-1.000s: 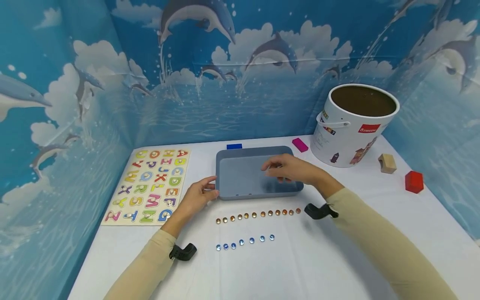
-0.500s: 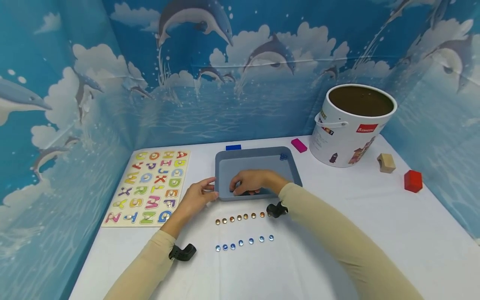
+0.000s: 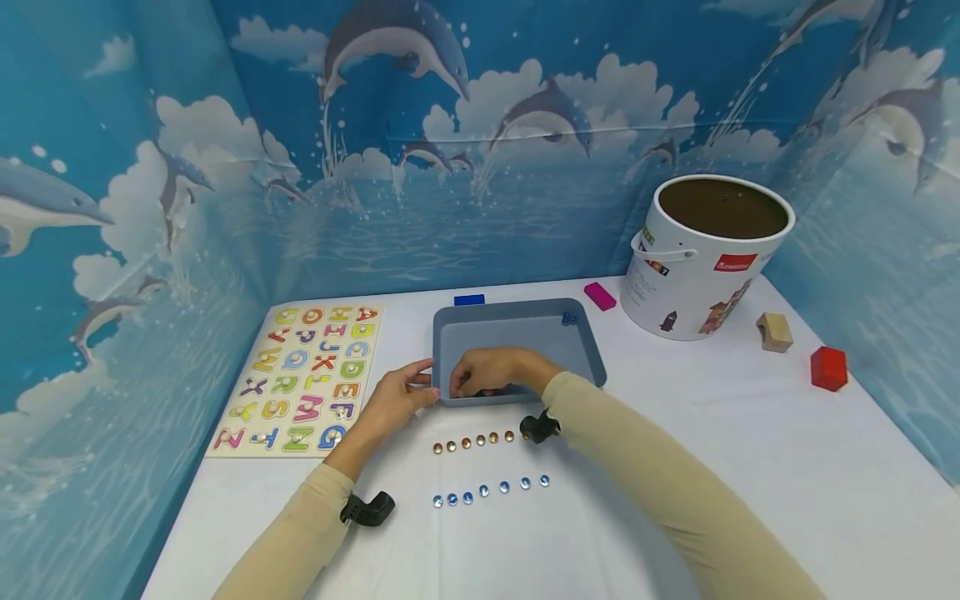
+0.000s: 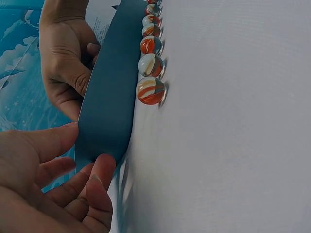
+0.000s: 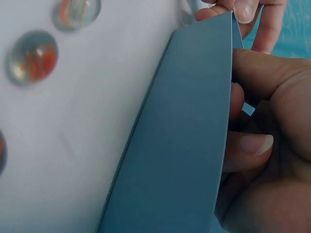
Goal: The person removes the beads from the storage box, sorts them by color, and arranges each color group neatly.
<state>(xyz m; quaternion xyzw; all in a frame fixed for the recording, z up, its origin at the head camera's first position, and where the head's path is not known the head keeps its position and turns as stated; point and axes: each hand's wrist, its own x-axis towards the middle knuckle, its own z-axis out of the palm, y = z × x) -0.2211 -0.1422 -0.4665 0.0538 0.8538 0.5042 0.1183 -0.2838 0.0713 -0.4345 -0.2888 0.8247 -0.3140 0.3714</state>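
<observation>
My left hand (image 3: pixel 396 403) touches the near left corner of a grey-blue tray (image 3: pixel 596 367) from outside, its thumb and fingers loosely bent. My right hand (image 3: pixel 487 371) is inside the tray at that same corner, fingers curled down. In the right wrist view, the tray wall (image 5: pixel 170 121) hides its fingertips, so what they hold cannot be made out. Small dark blue marbles (image 3: pixel 569 318) lie in the tray's far right corner. In front of the tray is a row of orange-swirled glass marbles (image 4: pixel 150 91), with a row of clear blue marbles (image 3: pixel 483 491) nearer me.
A wooden alphabet puzzle board (image 3: pixel 296 379) lies left of the tray. Behind the tray are a blue block (image 3: pixel 469 300) and a magenta block (image 3: pixel 600 296). At right stand a white bucket (image 3: pixel 697 275), a wooden arch block (image 3: pixel 775 332) and a red block (image 3: pixel 828 368).
My right hand has moved left and nearer inside the tray, down to the near left corner. Its move uncovered the blue marbles in the far right corner. My left hand has stayed at the tray.
</observation>
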